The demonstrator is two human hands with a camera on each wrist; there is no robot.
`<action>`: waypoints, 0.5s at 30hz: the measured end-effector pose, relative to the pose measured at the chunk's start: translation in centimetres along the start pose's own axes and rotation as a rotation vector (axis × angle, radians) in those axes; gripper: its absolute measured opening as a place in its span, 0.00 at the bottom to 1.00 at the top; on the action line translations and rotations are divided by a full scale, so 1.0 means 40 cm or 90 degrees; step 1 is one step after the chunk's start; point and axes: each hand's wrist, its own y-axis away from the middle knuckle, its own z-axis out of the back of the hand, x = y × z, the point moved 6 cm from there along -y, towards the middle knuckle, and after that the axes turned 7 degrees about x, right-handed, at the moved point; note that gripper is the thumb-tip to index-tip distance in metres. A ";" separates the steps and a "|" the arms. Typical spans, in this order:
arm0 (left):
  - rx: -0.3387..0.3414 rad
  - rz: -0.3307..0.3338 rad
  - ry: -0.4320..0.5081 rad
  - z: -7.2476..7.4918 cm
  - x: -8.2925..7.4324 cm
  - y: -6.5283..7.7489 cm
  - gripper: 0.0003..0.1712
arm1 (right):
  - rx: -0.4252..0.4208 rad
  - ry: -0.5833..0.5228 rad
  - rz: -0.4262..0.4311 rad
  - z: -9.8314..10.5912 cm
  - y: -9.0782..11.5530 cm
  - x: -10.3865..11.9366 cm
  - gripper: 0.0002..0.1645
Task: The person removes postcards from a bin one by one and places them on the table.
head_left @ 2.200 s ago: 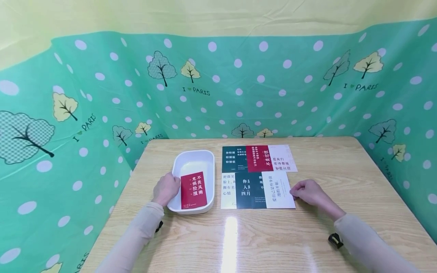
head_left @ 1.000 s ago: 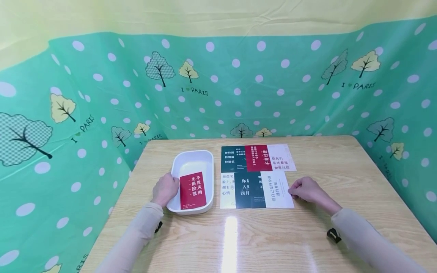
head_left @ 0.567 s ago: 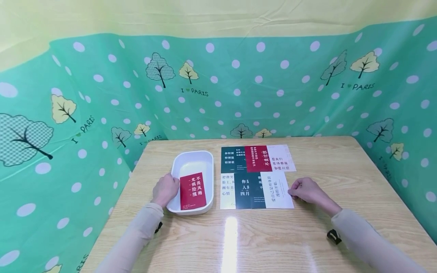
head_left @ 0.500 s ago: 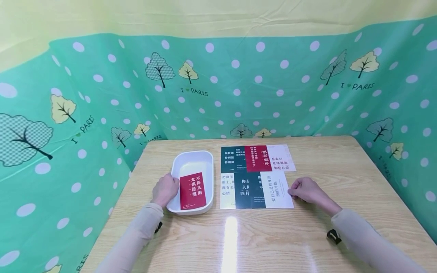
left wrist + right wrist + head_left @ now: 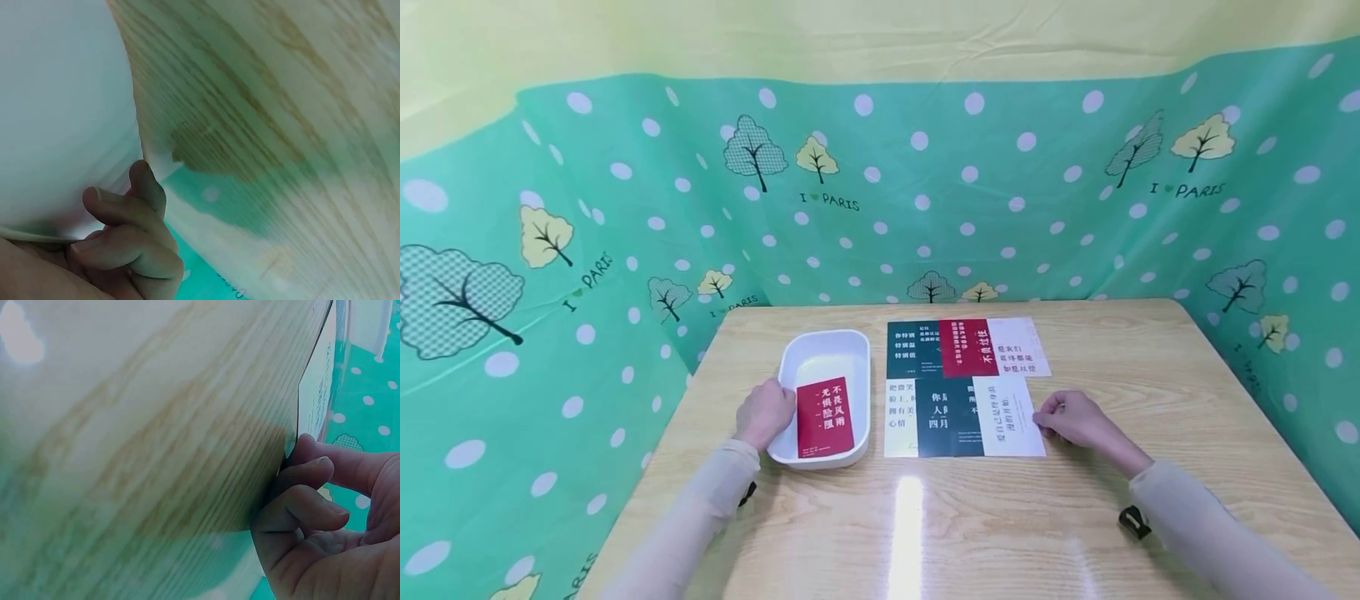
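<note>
My left hand (image 5: 766, 412) grips the left rim of a white plastic tray (image 5: 829, 342), its fingers curled under the outside of the wall in the left wrist view. A red card (image 5: 825, 418) printed with white characters lies in the tray's near part. On the right, my right hand (image 5: 1075, 418) pinches the right edge of a white card (image 5: 1011, 421) between thumb and index finger; the right wrist view shows the fingertips at its edge. That card ends the near row, partly covering a dark green card (image 5: 964, 421). Another dark green card (image 5: 931, 421) and a cream card (image 5: 901, 417) lie further left.
Behind the near row lies a second row of overlapping cards: dark green (image 5: 910, 350), red (image 5: 967, 348) and pale white (image 5: 1021, 346). All rest on a wooden table (image 5: 1000, 533). A green dotted cloth (image 5: 970, 242) hangs along its back and sides.
</note>
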 end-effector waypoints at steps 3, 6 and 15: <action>0.011 0.003 0.003 0.004 0.003 0.000 0.23 | 0.005 -0.008 -0.001 -0.003 0.001 -0.001 0.09; 0.029 0.000 0.021 0.005 0.008 0.001 0.24 | 0.013 -0.008 -0.004 -0.009 0.006 -0.001 0.09; 0.051 -0.056 0.068 0.017 0.005 -0.017 0.24 | 0.011 -0.024 -0.005 0.006 0.019 0.018 0.09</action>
